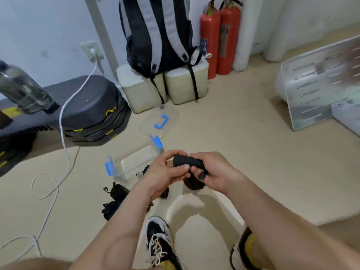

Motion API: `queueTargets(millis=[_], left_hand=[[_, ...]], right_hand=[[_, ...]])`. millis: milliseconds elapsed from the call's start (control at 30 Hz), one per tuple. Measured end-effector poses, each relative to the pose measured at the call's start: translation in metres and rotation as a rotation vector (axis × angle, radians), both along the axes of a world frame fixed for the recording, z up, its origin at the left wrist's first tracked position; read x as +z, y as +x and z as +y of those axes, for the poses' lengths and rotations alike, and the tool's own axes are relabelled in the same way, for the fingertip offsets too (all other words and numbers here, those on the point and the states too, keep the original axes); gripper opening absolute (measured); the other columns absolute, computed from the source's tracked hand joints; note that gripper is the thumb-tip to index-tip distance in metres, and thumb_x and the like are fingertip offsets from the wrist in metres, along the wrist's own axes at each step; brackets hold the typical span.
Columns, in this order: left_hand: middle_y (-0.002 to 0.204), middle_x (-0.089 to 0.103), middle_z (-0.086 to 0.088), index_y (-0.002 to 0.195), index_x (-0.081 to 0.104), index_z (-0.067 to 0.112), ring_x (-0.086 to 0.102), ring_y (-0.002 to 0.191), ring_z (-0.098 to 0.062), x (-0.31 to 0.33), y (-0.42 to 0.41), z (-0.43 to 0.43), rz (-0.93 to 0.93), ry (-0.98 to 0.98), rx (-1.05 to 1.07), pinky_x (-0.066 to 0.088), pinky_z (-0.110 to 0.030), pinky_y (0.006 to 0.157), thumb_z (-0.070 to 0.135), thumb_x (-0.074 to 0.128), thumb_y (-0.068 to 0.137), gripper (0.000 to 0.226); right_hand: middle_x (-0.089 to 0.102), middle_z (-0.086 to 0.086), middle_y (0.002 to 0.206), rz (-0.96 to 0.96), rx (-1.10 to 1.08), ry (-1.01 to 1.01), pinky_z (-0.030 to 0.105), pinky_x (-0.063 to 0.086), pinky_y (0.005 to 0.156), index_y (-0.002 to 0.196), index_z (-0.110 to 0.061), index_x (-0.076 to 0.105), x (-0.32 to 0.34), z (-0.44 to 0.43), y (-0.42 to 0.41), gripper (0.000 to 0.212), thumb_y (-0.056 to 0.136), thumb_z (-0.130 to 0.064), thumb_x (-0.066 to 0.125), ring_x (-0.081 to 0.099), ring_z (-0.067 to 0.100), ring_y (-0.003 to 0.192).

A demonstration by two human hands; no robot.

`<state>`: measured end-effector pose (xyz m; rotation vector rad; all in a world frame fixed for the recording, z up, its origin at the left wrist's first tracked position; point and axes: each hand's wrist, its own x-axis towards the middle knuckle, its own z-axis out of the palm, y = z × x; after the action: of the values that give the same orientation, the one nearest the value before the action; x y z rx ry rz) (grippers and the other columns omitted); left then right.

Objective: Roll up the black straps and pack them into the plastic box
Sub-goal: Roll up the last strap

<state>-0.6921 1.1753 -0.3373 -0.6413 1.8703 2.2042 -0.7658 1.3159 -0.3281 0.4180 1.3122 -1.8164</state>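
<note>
The black strap [188, 162] we were working on sat up between both hands, already mostly a fat little roll. Our left hand [165, 172] had thumb and fingers curled round its near end, and the right hand [216, 172] was clamped over the other end, fingers wrapped tight. A dark bit hung under the hands (too blurry to say if it was the loose tail). The plastic box [124, 148] stood open on the floor just beyond our left hand, blue latches flipped out, and it looked bare inside as far as we could tell. One small black bundle [143, 170] lay right at its near corner, in or beside, we couldn't tell. Two more black bundles [116, 191] waited on the floor nearer us, next to our left forearm. The clear lid [159, 119] lay past the box, toward the backpack [155, 36]. So we'd call it early days: rolling underway, packing basically not started, lid not yet on.
</note>
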Motion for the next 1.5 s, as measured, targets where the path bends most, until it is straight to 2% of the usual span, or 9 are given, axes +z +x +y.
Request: queueTargets(millis=[200, 333, 467, 600, 767, 1033, 1167, 1300, 1500], left_hand=[[0.066, 0.068, -0.004, 0.106, 0.066, 0.010, 0.062, 0.055, -0.013, 0.120, -0.036, -0.006, 0.255, -0.304, 0.042, 0.044, -0.020, 0.055, 0.021, 0.063, 0.096, 0.015], [0.072, 0.072, -0.007, 0.106, 0.068, 0.011, 0.062, 0.059, -0.013, 0.167, -0.046, -0.007, 0.332, -0.415, 0.082, 0.044, -0.021, 0.061, 0.037, 0.059, 0.097, 0.029], [0.080, 0.075, 0.001, 0.104, 0.068, 0.016, 0.065, 0.069, -0.007, 0.167, -0.043, -0.008, 0.332, -0.448, 0.174, 0.042, -0.010, 0.056, 0.043, 0.060, 0.095, 0.030], [0.093, 0.072, -0.005, 0.105, 0.069, 0.008, 0.066, 0.084, -0.011, 0.150, -0.040, -0.009, 0.286, -0.336, 0.251, 0.050, -0.021, 0.071, 0.041, 0.060, 0.096, 0.036], [0.085, 0.066, -0.005, 0.099, 0.064, 0.007, 0.061, 0.064, -0.011, 0.150, -0.046, 0.003, 0.292, -0.329, 0.367, 0.052, -0.024, 0.063, 0.029, 0.058, 0.098, 0.023], [0.080, 0.059, 0.003, 0.088, 0.067, 0.016, 0.051, 0.068, -0.010, 0.153, -0.044, 0.003, 0.266, -0.334, 0.491, 0.040, -0.014, 0.048, 0.012, 0.054, 0.093, 0.015], [0.079, 0.059, -0.003, 0.092, 0.067, 0.015, 0.050, 0.059, -0.013, 0.160, -0.038, -0.005, 0.218, -0.298, 0.369, 0.040, -0.016, 0.048, 0.021, 0.055, 0.098, 0.015], [0.089, 0.070, 0.000, 0.110, 0.063, 0.027, 0.067, 0.077, -0.014, 0.164, -0.024, -0.019, 0.280, -0.273, 0.090, 0.054, -0.031, 0.078, 0.024, 0.070, 0.091, 0.021], [0.069, 0.068, 0.013, 0.093, 0.069, 0.020, 0.064, 0.067, -0.002, 0.168, -0.024, -0.018, 0.412, -0.476, 0.192, 0.050, -0.014, 0.063, 0.014, 0.085, 0.073, 0.026]], right_hand=[[0.075, 0.017, 0.088, 0.288, 0.202, -0.065, 0.020, 0.048, 0.054, 0.110, -0.005, 0.069, 0.128, 0.006, -0.026, 0.036, 0.098, -0.037, 0.060, 0.070, 0.019, 0.068], [0.076, 0.010, 0.092, 0.523, 0.222, -0.073, 0.022, 0.049, 0.066, 0.102, -0.009, 0.073, 0.168, 0.005, -0.034, 0.030, 0.094, -0.037, 0.064, 0.073, 0.016, 0.081], [0.073, 0.008, 0.086, 0.466, 0.089, -0.226, 0.023, 0.055, 0.072, 0.090, -0.006, 0.076, 0.161, -0.006, -0.035, 0.022, 0.092, -0.026, 0.067, 0.070, 0.017, 0.081], [0.073, 0.006, 0.081, 0.491, 0.066, -0.153, 0.022, 0.056, 0.069, 0.089, -0.005, 0.075, 0.150, -0.013, -0.035, 0.020, 0.093, -0.023, 0.067, 0.071, 0.012, 0.076], [0.066, 0.003, 0.079, 0.541, 0.006, -0.043, 0.022, 0.048, 0.055, 0.095, -0.015, 0.069, 0.148, -0.021, -0.030, 0.005, 0.094, -0.018, 0.065, 0.059, 0.015, 0.069], [0.068, 0.010, 0.095, 0.553, 0.153, -0.081, 0.019, 0.046, 0.053, 0.106, -0.011, 0.073, 0.145, -0.028, -0.023, 0.015, 0.098, -0.016, 0.060, 0.062, 0.019, 0.081], [0.073, 0.014, 0.095, 0.582, 0.144, -0.069, 0.019, 0.048, 0.051, 0.105, -0.009, 0.075, 0.150, -0.028, -0.023, 0.016, 0.096, -0.010, 0.062, 0.069, 0.021, 0.072], [0.072, 0.019, 0.088, 0.534, 0.041, -0.112, 0.019, 0.052, 0.050, 0.100, 0.001, 0.074, 0.154, -0.023, -0.028, 0.015, 0.094, -0.008, 0.063, 0.069, 0.025, 0.065], [0.073, 0.012, 0.086, 0.469, 0.081, -0.147, 0.026, 0.056, 0.058, 0.095, -0.004, 0.076, 0.157, -0.016, -0.028, 0.018, 0.093, -0.014, 0.061, 0.073, 0.023, 0.071]])
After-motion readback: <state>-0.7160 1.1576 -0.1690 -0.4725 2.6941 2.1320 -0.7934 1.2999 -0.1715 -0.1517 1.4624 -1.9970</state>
